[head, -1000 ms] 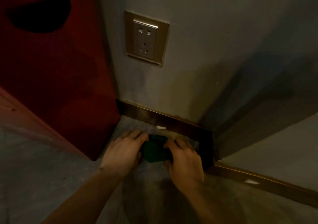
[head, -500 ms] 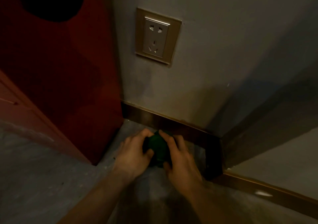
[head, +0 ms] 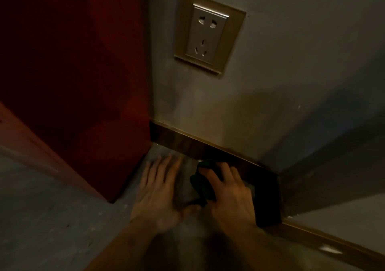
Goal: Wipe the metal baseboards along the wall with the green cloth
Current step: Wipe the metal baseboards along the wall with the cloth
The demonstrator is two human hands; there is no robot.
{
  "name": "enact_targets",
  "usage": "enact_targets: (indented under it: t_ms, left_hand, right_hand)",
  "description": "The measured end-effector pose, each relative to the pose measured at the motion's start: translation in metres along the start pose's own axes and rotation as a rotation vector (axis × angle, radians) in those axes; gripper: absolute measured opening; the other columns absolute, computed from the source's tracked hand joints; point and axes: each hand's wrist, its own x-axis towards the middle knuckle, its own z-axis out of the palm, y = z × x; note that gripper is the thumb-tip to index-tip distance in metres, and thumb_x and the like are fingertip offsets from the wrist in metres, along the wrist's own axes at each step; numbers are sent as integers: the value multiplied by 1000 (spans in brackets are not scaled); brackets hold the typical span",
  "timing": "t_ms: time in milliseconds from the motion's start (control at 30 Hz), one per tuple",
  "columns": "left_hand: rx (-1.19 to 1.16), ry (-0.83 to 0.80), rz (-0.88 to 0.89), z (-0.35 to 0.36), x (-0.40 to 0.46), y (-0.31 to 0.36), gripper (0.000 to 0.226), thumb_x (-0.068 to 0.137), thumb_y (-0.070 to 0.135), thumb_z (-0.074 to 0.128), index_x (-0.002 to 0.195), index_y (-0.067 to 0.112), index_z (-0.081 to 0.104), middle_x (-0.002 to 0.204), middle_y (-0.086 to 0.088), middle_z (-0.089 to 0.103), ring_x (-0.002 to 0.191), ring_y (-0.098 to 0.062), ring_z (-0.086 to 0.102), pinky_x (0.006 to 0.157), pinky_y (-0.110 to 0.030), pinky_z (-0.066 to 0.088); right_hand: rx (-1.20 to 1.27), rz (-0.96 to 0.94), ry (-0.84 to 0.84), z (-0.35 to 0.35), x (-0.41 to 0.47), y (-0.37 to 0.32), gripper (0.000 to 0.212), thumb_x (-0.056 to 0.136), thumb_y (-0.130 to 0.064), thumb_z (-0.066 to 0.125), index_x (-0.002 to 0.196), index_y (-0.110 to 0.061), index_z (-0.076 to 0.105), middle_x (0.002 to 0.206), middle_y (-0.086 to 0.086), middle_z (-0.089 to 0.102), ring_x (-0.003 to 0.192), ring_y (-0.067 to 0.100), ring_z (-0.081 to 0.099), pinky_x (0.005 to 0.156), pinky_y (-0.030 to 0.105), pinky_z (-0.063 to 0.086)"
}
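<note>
A dark metal baseboard (head: pixel 187 143) with a brass-coloured top edge runs along the foot of the grey wall and wraps round a corner at the right. The green cloth (head: pixel 201 184) is bunched on the floor just in front of it. My right hand (head: pixel 228 193) grips the cloth, its fingertips close to the baseboard. My left hand (head: pixel 160 189) lies flat on the floor to the left of the cloth, fingers spread, holding nothing.
A dark red cabinet (head: pixel 79 87) stands at the left, its corner close to my left hand. A metal wall socket (head: pixel 208 33) sits above the baseboard. More baseboard (head: pixel 333 247) continues at the lower right past the wall corner (head: pixel 268 198). The floor (head: pixel 52 229) is grey.
Both hands held the cloth together before. My left hand has let go and now rests flat on the floor, while my right hand keeps the cloth near the baseboard. The view moved closer.
</note>
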Motion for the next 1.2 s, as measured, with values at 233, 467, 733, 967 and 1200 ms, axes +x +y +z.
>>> enact_targets:
  t_ms: [233, 467, 733, 967, 1200]
  left_hand:
    - [65, -31, -7, 30, 8, -11, 133, 60, 106, 29, 159, 22, -2, 168, -4, -7, 153, -26, -17, 123, -55, -3]
    - [104, -44, -17, 41, 12, -16, 136, 60, 106, 29, 159, 14, 11, 168, -8, 5, 154, -27, -9, 123, -57, 8]
    - [164, -43, -13, 41, 11, -16, 137, 63, 105, 26, 158, 7, 14, 167, -13, 10, 154, -28, -4, 122, -57, 9]
    - [140, -18, 14, 42, 9, -19, 136, 63, 104, 30, 158, 8, 16, 167, -13, 11, 154, -29, -4, 122, -58, 8]
    - [140, -40, 0, 40, 10, -18, 135, 62, 105, 29, 159, 13, 13, 167, -12, 12, 154, -29, -1, 122, -59, 9]
  right_hand:
    - [-166, -107, -87, 6, 23, -8, 83, 42, -39, 88, 114, -29, 48, 109, 1, 59, 90, 28, 58, 48, 31, 41]
    - [-312, -302, -66, 21, 42, -10, 64, 62, -36, 83, 119, -18, 62, 128, 12, 59, 101, 37, 58, 79, 42, 48]
    - [-482, -481, -114, 29, 62, -13, 51, 88, -28, 28, 127, -12, 57, 136, 9, 54, 122, 38, 48, 92, 45, 41]
    - [-626, -550, -150, 27, 70, -14, 40, 93, -18, 29, 113, -12, 63, 117, 6, 63, 115, 34, 53, 85, 44, 44]
    - [-719, -683, -112, 20, 73, -6, 32, 90, -14, 34, 96, -12, 66, 99, 4, 64, 100, 30, 58, 74, 40, 46]
